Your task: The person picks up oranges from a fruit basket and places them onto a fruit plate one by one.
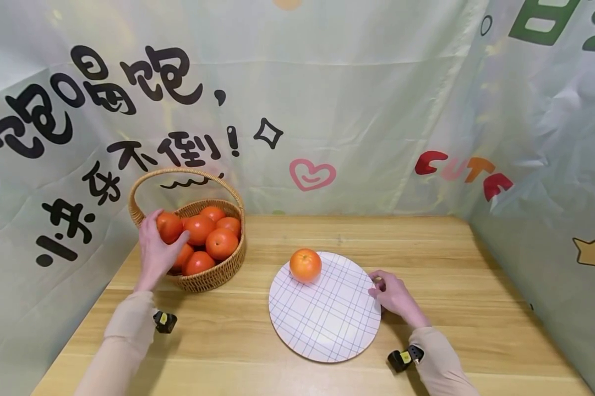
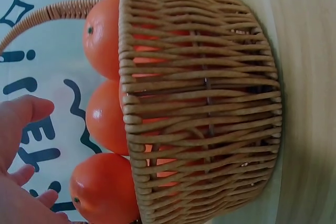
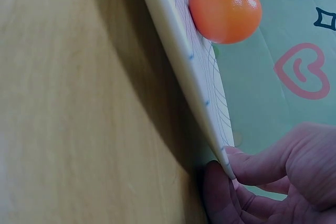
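Observation:
My left hand (image 1: 157, 248) is over the left side of a wicker basket (image 1: 209, 279) heaped with oranges. In the head view its thumb and fingers spread around an orange (image 1: 170, 227); in the left wrist view, background shows between the thumb (image 2: 39, 108) and the fingers, with another orange (image 2: 105, 187) close below. My right hand (image 1: 393, 297) pinches the right rim of a round white plate (image 1: 334, 316) with a blue grid pattern, thumb above and fingers curled beneath. A single orange (image 1: 305, 265) sits near the plate's far left edge.
The basket's tall arched handle (image 1: 188, 171) rises behind my left hand. A wooden table (image 1: 257, 352) carries everything, bordered by printed fabric (image 1: 366, 121) at the back and sides. Small black devices are strapped at both wrists.

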A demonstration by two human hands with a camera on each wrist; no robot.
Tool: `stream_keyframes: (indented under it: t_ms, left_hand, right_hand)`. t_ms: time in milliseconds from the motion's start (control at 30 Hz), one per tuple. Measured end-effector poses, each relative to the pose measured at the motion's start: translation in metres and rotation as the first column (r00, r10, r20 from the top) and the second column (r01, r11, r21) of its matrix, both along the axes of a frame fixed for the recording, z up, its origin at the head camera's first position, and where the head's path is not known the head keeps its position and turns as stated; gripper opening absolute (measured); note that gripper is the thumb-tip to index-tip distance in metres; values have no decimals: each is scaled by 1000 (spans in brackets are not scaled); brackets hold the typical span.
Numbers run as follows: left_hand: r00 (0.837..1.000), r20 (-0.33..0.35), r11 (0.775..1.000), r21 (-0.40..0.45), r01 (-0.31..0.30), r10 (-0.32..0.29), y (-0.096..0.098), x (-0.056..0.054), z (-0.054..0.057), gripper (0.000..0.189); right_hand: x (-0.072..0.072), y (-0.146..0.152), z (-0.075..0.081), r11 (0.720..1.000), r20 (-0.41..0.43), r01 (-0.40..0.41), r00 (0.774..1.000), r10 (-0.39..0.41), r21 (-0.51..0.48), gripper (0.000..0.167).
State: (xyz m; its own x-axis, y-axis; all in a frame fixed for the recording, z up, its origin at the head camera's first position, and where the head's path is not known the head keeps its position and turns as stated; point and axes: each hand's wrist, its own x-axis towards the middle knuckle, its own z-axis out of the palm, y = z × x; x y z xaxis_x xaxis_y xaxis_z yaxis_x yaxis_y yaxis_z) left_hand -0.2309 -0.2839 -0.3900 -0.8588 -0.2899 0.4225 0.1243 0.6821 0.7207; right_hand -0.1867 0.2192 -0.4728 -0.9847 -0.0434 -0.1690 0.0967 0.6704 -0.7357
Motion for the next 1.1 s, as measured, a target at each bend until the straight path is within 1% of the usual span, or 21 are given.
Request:
stream_keyframes:
  t_ms: [167,267,633,867,1033,1100]
  left_hand:
    - [998,60,999,28,-31,30,-5,-4,1,78]
    - [996,78,998,41,-43,40,-8,-7,1,78]
    - [990,138,998,41,-45,39,-12,-13,2,81]
    - [982,185,999,10,-49,46,-13,-19,2,83]
    - [980,191,998,-33,-48,53,-14,-23,1,83]
    - [981,187,997,-66,-42,54,-15,-24,1,82]
  right_hand:
    - [0,0,0,1000,4,1,1000,-1,11,36]
    - [0,0,1,1000,1,0,1000,0,19,36]
    - [2,-1,3,1000,2,6,1000,-6,20,35]
    - [3,-3,5,1000,3,9,1000,-10,13,35]
    - [3,-2,4,1000,4,11,1000,-11,15,36]
    - [3,-2,3,1000,1,10,1000,-10,16,36]
